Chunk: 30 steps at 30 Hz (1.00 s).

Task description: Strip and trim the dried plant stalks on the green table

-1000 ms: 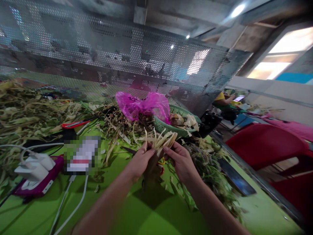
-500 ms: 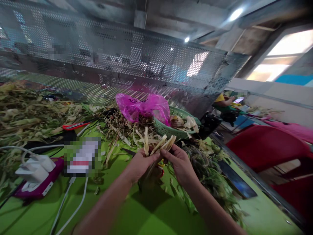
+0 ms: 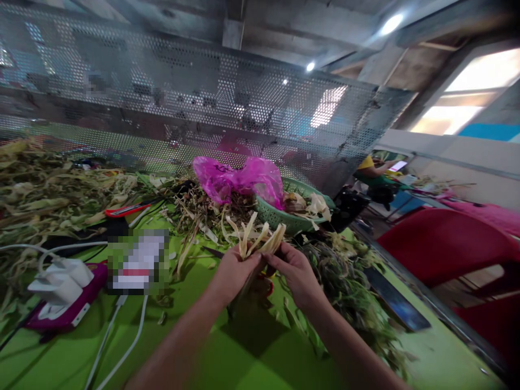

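Note:
My left hand (image 3: 232,275) is closed round a small bunch of pale dried plant strips (image 3: 247,238), whose ends stick up and spread above the thumb. My right hand (image 3: 296,275) pinches the same bunch from the other side, thumb and fingers pressed together close to the left fingertips. The lower part of the bunch is hidden in shadow beneath the hands. On the green table (image 3: 244,363) under them lies something with a red rim (image 3: 270,288), mostly covered. A dark pointed blade (image 3: 213,252) shows left of the left hand.
Beyond the hands stand a green basket (image 3: 271,215) and a pink plastic bag (image 3: 239,176). Plant heaps (image 3: 52,184) lie left and greenish stems (image 3: 349,292) right. A red cutter (image 3: 127,209), a blurred phone (image 3: 138,260), a purple power strip (image 3: 87,298) and a dark phone (image 3: 398,300) lie around.
The bunch of strips has tilted and shifted slightly left, with its ends spread differently. Both hands keep hold of it and have barely moved.

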Each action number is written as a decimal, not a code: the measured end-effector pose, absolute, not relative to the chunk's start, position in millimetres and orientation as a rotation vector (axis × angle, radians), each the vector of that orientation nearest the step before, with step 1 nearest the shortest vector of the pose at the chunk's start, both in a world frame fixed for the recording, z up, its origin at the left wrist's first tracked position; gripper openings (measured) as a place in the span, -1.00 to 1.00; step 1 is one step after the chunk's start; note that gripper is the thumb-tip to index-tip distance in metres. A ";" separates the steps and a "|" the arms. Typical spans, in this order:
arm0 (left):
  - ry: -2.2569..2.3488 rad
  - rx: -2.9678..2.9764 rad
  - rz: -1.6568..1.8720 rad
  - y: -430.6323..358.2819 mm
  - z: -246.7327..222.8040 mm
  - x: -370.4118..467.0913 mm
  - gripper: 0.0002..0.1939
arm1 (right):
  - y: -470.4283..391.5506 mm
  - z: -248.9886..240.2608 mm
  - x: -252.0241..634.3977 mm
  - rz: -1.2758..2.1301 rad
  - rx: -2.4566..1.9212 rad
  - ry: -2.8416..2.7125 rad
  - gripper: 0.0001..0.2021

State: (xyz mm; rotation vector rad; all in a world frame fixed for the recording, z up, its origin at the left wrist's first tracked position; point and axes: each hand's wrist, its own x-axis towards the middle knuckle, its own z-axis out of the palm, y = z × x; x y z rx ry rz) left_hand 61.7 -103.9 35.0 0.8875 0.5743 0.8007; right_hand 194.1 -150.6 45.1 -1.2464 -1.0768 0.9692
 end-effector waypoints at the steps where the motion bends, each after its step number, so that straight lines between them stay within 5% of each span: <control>1: 0.587 0.876 0.804 -104.3 34.7 62.4 -0.59 | -150.5 45.1 193.5 0.977 -1.237 -1.081 -0.75; 30: 0.515 0.809 0.859 -109.8 38.4 63.5 -0.83 | -151.1 45.5 189.0 0.902 -1.272 -1.102 -0.81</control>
